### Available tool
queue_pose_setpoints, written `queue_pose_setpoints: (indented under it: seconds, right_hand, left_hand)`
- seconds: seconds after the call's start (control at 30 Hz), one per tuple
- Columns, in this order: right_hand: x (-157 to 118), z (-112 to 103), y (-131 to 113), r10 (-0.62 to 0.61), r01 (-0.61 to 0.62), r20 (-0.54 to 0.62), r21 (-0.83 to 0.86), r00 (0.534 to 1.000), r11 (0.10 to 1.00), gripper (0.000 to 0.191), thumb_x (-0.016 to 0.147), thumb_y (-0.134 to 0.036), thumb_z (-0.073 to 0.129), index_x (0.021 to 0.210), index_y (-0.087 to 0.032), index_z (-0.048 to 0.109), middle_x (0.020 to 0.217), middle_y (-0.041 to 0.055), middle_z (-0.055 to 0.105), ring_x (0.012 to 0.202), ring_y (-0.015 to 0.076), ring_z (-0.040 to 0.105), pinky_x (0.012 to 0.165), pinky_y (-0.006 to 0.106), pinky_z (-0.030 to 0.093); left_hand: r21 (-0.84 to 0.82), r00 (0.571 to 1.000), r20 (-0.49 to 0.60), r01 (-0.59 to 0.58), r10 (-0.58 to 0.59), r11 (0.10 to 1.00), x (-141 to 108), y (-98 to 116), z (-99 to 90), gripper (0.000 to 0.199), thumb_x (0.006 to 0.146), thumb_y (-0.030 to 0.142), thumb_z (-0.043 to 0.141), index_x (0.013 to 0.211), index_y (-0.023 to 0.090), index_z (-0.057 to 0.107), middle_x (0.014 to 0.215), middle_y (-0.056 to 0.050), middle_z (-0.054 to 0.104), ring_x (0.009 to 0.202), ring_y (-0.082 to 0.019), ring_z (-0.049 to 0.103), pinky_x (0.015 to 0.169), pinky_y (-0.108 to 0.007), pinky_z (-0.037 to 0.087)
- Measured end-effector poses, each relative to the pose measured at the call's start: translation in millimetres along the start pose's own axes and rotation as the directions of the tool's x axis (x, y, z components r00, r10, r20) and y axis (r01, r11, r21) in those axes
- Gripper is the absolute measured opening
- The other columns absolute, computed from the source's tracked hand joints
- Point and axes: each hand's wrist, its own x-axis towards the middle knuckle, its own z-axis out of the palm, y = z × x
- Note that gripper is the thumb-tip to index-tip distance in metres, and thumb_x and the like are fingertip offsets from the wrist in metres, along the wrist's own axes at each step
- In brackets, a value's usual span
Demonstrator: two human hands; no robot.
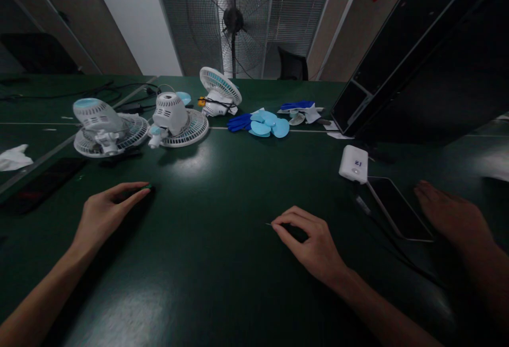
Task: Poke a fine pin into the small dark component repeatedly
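Here the left hand (pixel 104 210) pinches a small greenish object (pixel 149 187), the right hand (pixel 312 236) a thin sliver (pixel 268 224).

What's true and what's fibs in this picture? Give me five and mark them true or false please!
1. The right hand pinches a thin, pointy thing. True.
2. The left hand is spread flat with nothing in it. False: it pinches a small green thing.
3. The light blue fan blades are next to a dark blue glove. True.
4. The phone stands on its edge. False: it lies flat near the white box.
5. The table is bright yellow. False: it is dark green.
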Motion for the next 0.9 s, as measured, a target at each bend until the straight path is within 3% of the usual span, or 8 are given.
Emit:
queue_pose_setpoints:
  seconds: [0.23, 0.6, 0.9]
  right_hand:
    - [0.2, -0.3, -1.1, -0.004, 0.004, 0.0, 0.0, 1.0, 1.0, 0.011, 0.099, -0.022, 0.066, 0.102, -0.025, 0.076, 0.099, 0.0039, 0.073, 0.087, 0.0196, 0.072, 0.077, 0.033, 0.061]
    - [-0.1, -0.4, -0.6, -0.004, 0.004, 0.007, -0.004, 1.0, 1.0, 0.011, 0.099, -0.021, 0.066, 0.104, -0.025, 0.075, 0.1, 0.0037, 0.073, 0.088, 0.0193, 0.072, 0.076, 0.033, 0.061]
    - [0.3, 0.1, -0.7, -0.005, 0.005, -0.003, -0.008, 1.0, 1.0, 0.011, 0.098, -0.02, 0.067, 0.103, -0.025, 0.076, 0.099, 0.0036, 0.073, 0.087, 0.0194, 0.072, 0.077, 0.033, 0.059]
  left_hand:
    - [0.026, 1.0, 0.005, 0.029, -0.03, 0.999, 4.3, -11.5, -2.9, 0.068, 0.074, 0.073, 0.072, 0.124, 0.027, 0.075, 0.117, -0.005, 0.078, 0.1, -0.03, 0.071, 0.077, -0.033, 0.052]
    - [0.031, 0.999, 0.028, 0.04, -0.041, 0.999, 6.6, -15.0, -5.9, 0.069, 0.075, 0.074, 0.072, 0.127, 0.03, 0.074, 0.124, -0.006, 0.075, 0.111, -0.032, 0.068, 0.089, -0.036, 0.05]
    - [0.026, 1.0, 0.019, -0.02, 0.019, 0.999, 7.9, -13.0, -6.0, 0.066, 0.075, 0.073, 0.073, 0.119, 0.024, 0.078, 0.115, -0.005, 0.079, 0.104, -0.031, 0.071, 0.078, -0.031, 0.053]
